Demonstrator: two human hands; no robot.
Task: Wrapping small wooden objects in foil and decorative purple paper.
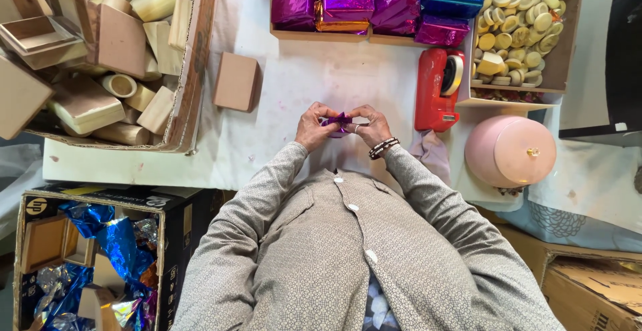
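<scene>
Both my hands meet over the white table (294,77), close to my chest. My left hand (313,128) and my right hand (370,126) pinch a small object wrapped in shiny purple foil (341,122) between their fingertips. Most of that object is hidden by my fingers. A beaded bracelet circles my right wrist. A small plain wooden box (237,81) lies on the table just left of my hands. A red tape dispenser (438,89) stands just right of them.
A cardboard tray of purple and blue foil-wrapped boxes (374,0) sits at the back. A box of round pale discs (518,30) is back right, a pink domed lid (510,150) right. Wooden boxes and cylinders fill a carton (100,50) left. A black carton of foil scraps (93,257) sits below.
</scene>
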